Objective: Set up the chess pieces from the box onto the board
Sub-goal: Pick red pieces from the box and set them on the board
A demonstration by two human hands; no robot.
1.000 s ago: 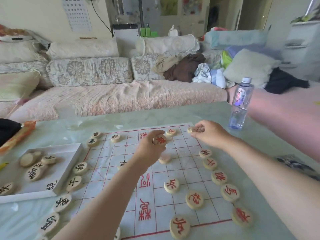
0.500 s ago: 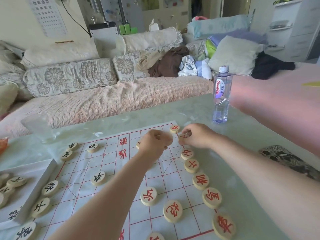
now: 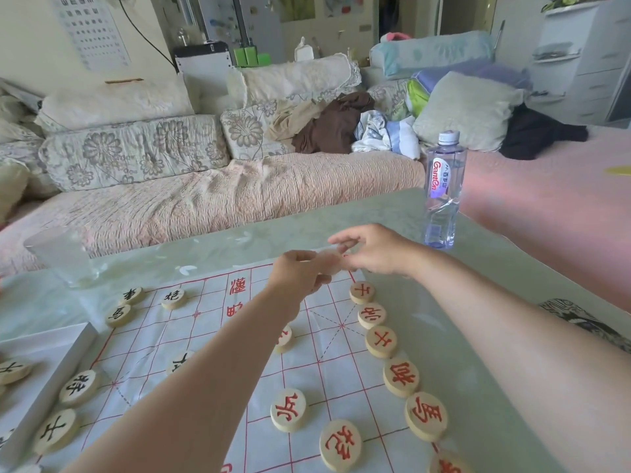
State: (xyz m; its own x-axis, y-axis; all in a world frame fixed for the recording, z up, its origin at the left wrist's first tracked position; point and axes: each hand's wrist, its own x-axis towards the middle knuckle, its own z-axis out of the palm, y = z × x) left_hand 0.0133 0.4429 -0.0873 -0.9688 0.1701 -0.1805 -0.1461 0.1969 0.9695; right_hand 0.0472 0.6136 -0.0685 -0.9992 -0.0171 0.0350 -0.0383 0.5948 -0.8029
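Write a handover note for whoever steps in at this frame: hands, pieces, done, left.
Left hand: closed near the board's far right corner; what it holds is blurred.
Right hand: fingers spread beside it, nothing visibly gripped.
Board: red pieces line the right edge, a few more stand inside; black pieces line the left edge.
Box, at the left: at least one piece lies inside.
Done: most of both back rows.
Left: far right corner, the box's remaining pieces.
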